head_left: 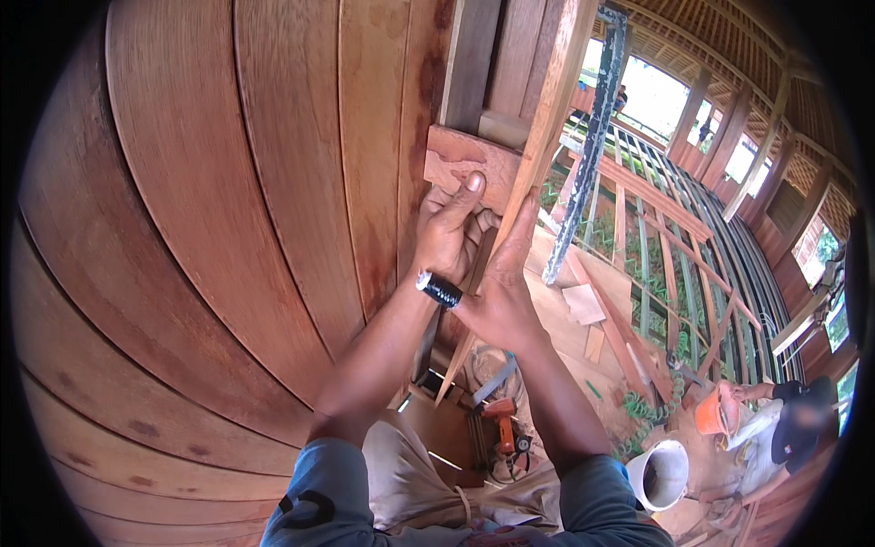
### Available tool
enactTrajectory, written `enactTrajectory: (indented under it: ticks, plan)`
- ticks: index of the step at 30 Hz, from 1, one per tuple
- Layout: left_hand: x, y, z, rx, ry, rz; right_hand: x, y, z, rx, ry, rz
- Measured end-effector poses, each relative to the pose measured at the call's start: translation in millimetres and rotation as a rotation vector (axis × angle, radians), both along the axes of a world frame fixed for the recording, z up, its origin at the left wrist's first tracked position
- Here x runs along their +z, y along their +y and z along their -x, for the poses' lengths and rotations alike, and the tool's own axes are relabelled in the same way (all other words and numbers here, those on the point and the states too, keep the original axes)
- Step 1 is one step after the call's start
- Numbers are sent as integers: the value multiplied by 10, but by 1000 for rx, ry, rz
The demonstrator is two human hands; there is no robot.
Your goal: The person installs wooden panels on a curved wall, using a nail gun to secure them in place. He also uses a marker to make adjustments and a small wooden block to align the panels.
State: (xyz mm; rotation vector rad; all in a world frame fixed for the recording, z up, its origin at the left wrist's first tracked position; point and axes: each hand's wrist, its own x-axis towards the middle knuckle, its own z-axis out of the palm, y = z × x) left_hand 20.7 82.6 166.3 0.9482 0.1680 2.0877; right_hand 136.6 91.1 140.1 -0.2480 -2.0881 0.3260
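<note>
A short reddish-brown wooden board [488, 164] lies crosswise between the plank wall and a long upright wooden strip [544, 118]. My left hand [445, 228] pinches the board's lower edge, thumb on its face and the other fingers curled underneath. A black band circles that wrist. Against the strip rests my right hand [507, 287], its fingers stretched up along the right side and its palm pressed to the wood. The right thumb is partly hidden near the left wrist.
Curved wall planks [292, 164] fill the left side. A paint-flecked metal post [583, 155] stands right of the strip. Below are an orange power tool [503, 427] and a white bucket [660, 476]. A co-worker [797, 428] sits lower right beside an orange bucket [713, 413]. Floor joists [697, 246] lie beyond.
</note>
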Motion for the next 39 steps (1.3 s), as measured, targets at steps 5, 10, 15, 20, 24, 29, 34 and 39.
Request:
enactTrajectory:
  ticks: [5,10,15,20,24,29,34,39]
  plan:
    - [50,-45,6,30,44,30,-60,13,-116,21,26,32]
    - [-31,-135,-12,67,4,45,-616,-3,-491,157,180,382]
    - [-451,-283,1,124,76,32,-1746,124,-1254,295,137,941]
    - [-1143,-670,7,323,80,242,-3307,116,-1848,-48,-44,1411]
    - [-1854,-1106,-112,362,143,513,-4487,-74,-1988,-314,-480,1325]
    - [-2415,-1568,-127,323,197,912,-5340,-588,-1868,-199,-1400,845]
    - [-2621,-1900,-219,312,178,970,-5731,-1080,-2016,-320,-1450,425]
    - [-2506,-1900,-266,301,71,930,-5914,-1106,-1973,-300,-1494,180]
